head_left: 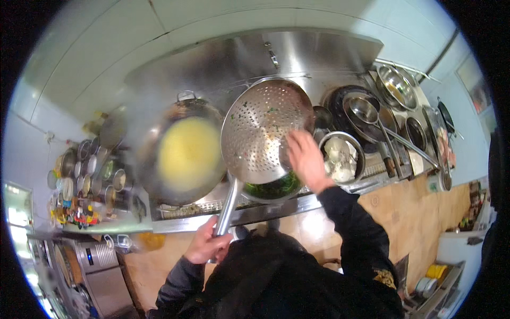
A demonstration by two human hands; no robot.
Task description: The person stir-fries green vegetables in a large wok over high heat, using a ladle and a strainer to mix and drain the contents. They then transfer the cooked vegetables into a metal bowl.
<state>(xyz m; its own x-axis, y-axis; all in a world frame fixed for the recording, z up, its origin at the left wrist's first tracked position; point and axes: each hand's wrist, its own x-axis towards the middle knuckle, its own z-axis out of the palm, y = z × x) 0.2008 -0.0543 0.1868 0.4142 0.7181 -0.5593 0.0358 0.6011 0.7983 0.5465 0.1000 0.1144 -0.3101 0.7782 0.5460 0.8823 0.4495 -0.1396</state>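
My left hand [209,242] is closed round the metal handle of a large perforated strainer [260,143]. The strainer is tilted, and bits of green leaf cling to its holed face. Across its right rim reaches my right hand [307,159], fingers stretched out against the metal and slightly blurred; nothing shows in them. Under the strainer's lower edge sits a pan or bowl of green leafy vegetables [273,187], mostly covered by it. To the left, a big wok [151,175] holds steaming yellowish liquid [191,154].
Right of my hand stands a steel bowl [362,162] with white food. Beyond it, a ladle [364,110] rests over a dark wok, near a steel basin [397,87]. Pots and bottles crowd the left shelf [106,228]. A tap [272,56] hangs at the back splash.
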